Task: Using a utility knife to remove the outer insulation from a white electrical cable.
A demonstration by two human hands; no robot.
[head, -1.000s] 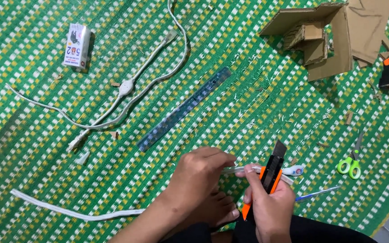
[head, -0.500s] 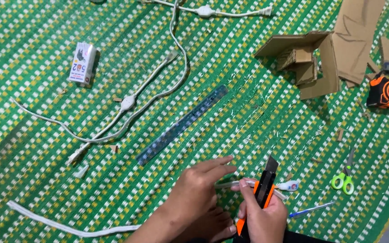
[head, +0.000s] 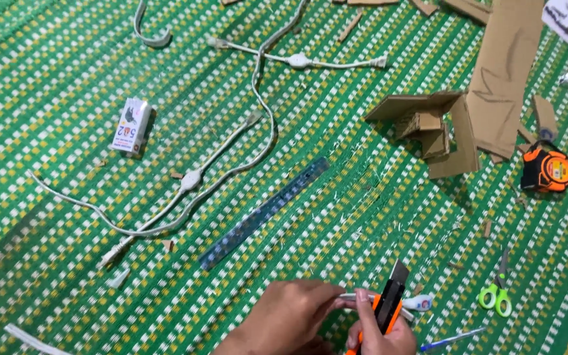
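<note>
My right hand is closed around an orange-and-black utility knife. The knife's long axis runs nearly upright in the head view, leaning slightly to the right, with the blade end uppermost and pointing away from me.

My left hand lies just beside it on the left. Its fingers reach rightward and pinch a thin white strip. The grip there is narrow, thumb and fingertips together on the strip.

The strip lies roughly crosswise, left to right, so it crosses the knife's axis at close to a right angle. Its far end shows past the knife on the right side. Knife and strip meet between the two hands; whether the blade touches the strip I cannot tell, as my fingers cover that spot.

Both hands work low over the green woven mat. A blue ruler lies diagonally on the mat beyond the left hand, apart from it. Green-handled scissors lie to the right of the knife, well apart.
</note>
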